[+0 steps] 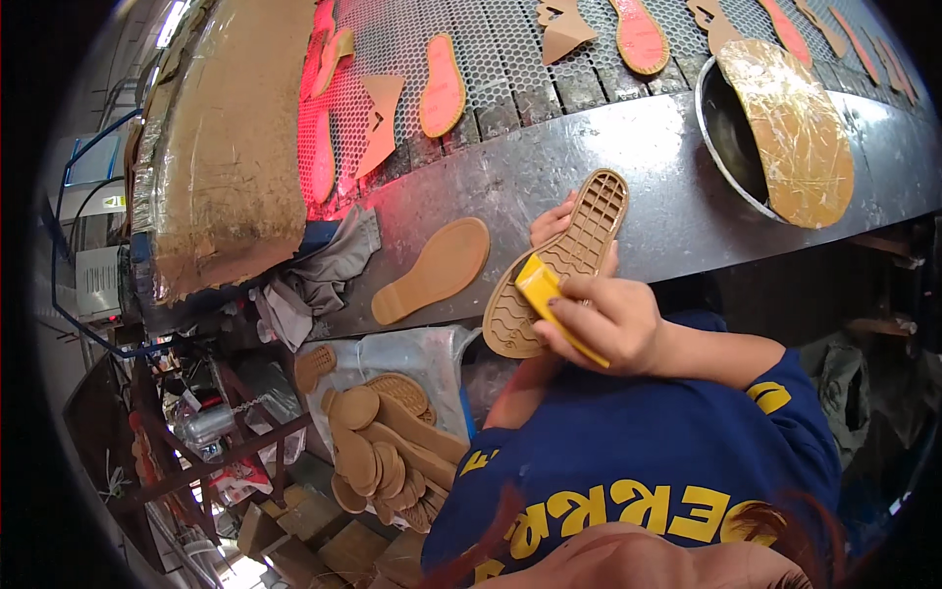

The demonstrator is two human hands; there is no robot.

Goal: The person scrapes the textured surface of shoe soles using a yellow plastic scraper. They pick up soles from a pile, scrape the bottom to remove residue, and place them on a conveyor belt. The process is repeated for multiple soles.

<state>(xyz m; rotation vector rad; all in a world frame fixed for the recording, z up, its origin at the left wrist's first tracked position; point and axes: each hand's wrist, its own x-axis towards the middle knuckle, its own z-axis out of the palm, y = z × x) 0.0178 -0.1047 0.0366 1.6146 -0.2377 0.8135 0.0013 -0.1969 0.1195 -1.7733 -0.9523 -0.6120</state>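
My left hand (551, 220) grips a tan shoe sole (569, 245) from behind, its fingers showing along the far left edge. The sole's ribbed and gridded side faces me, tilted up over the near edge of the metal bench. Pinched in my right hand (613, 319) is a flat yellow tool (537, 282), laid across the front half of the sole. What kind of tool it is, and its working tip, I cannot make out. A second tan sole (432, 270) lies smooth side up on the bench, left of my hands.
Beyond the metal bench (628, 142) runs a mesh conveyor (491, 69) carrying pink-topped insoles (444, 86) and tan cut pieces (383, 123). A metal bowl (708, 113) sits at right under a taped board (790, 128). Stacked soles (378, 442) and a grey cloth (329, 275) are at left.
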